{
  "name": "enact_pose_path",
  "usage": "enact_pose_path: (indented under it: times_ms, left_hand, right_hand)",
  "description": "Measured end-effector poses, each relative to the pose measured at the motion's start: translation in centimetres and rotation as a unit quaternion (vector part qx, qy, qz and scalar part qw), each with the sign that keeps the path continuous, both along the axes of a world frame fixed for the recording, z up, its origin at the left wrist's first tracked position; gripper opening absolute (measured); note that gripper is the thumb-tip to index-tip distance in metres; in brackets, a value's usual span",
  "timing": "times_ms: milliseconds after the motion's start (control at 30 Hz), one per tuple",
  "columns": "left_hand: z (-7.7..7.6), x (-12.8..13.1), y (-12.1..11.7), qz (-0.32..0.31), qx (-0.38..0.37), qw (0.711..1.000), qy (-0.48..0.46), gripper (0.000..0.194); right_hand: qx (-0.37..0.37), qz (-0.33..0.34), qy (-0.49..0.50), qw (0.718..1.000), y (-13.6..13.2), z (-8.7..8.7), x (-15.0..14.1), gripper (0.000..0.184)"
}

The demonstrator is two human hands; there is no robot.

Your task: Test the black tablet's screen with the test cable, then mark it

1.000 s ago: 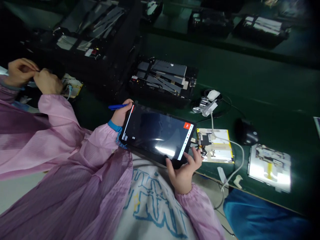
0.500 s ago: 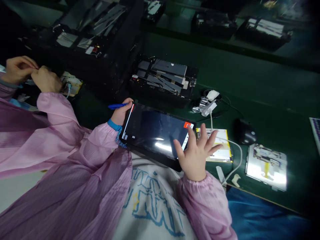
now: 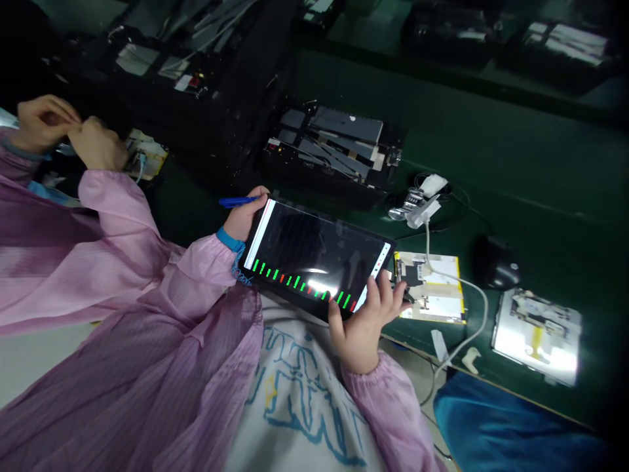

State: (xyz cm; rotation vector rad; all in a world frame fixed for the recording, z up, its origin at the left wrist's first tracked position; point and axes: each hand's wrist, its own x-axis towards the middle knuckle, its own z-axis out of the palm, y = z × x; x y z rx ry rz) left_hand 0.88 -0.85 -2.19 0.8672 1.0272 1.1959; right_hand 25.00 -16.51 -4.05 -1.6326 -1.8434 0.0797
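Note:
My left hand [image 3: 244, 215] is closed round the far left corner of a black tablet [image 3: 314, 242], with its thumb along the edge. A blue pen [image 3: 238, 202] juts out to the left from that same hand. The tablet is tilted toward me, its near edge by my shirt. Its lit screen shows a row of green and red marks along the bottom and white strips at both ends. My right hand [image 3: 363, 324] is over the tablet's near right corner, fingers apart and slightly bent, thumb at the lower edge of the screen. Whether the fingertips touch the glass is unclear.
An opened tablet-like unit [image 3: 432, 288] with a white cable [image 3: 479, 328] lies right of the tablet. Beyond are a silver panel [image 3: 538, 337] and a black mouse [image 3: 496, 262]. A black box of parts [image 3: 339, 144] stands behind. At left, a co-worker's hands [image 3: 98, 144] work.
The screen has gone from mostly dark with a red patch to showing green and red marks. My right hand has moved down and left, its fingers less spread. The left hand keeps its hold.

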Motion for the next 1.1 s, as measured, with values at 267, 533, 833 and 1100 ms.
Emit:
enact_pose_path:
  times_ms: [267, 533, 833, 1100]
  left_hand:
    - [-0.24, -0.16, 0.05, 0.002, 0.005, 1.0, -0.002, 0.021]
    - [-0.04, 0.03, 0.06, 0.012, -0.008, 1.0, -0.006, 0.022]
    - [0.59, 0.35, -0.12, 0.02, -0.021, 1.0, -0.011, 0.021]
    - [0.38, 0.31, -0.09, 0.022, -0.006, 1.0, -0.003, 0.02]
  right_hand:
    - [-0.041, 0.027, -0.013, 0.999, 0.51, 0.51, 0.02, 0.073]
    - [-0.044, 0.024, 0.0, 0.999, 0.53, 0.4, 0.08, 0.071]
    - [-0.029, -0.01, -0.008, 0.999, 0.73, 0.49, -0.39, 0.083]
    - [-0.005, -0.027, -0.039, 0.999, 0.8, 0.66, -0.86, 0.096]
